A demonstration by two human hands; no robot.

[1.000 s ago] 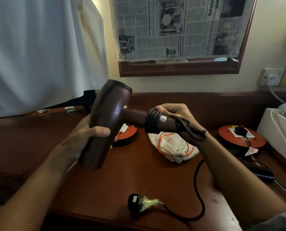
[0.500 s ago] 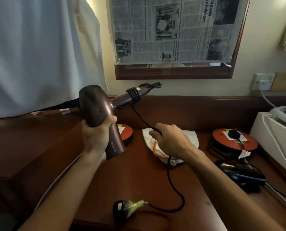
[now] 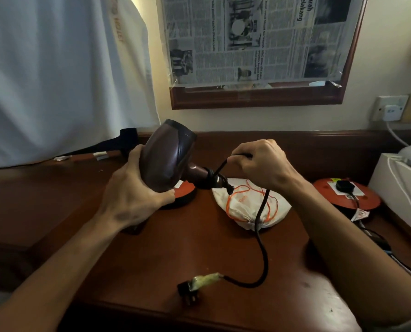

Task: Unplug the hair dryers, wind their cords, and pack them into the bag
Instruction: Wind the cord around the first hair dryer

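Note:
My left hand (image 3: 130,195) grips the barrel of a dark brown hair dryer (image 3: 166,159), held above the wooden desk with its handle pointing right. Several turns of its black cord (image 3: 262,226) sit wound round the handle. My right hand (image 3: 262,164) pinches the cord just right of the handle. The rest of the cord hangs down and curls to the black plug (image 3: 187,292), which lies unplugged near the desk's front edge. A white drawstring bag (image 3: 245,207) with an orange string lies on the desk behind the cord.
Two round red cord reels stand on the desk (image 3: 199,248), one (image 3: 345,195) at the right with a black plug in it, one (image 3: 183,190) partly hidden behind the dryer. A white appliance (image 3: 400,183) fills the right edge. A wall socket (image 3: 390,107) holds a white plug.
My left hand has lowered and turned the dryer, so its handle now points right and down. My right hand rose from the bag to beside the handle, still holding the cord.

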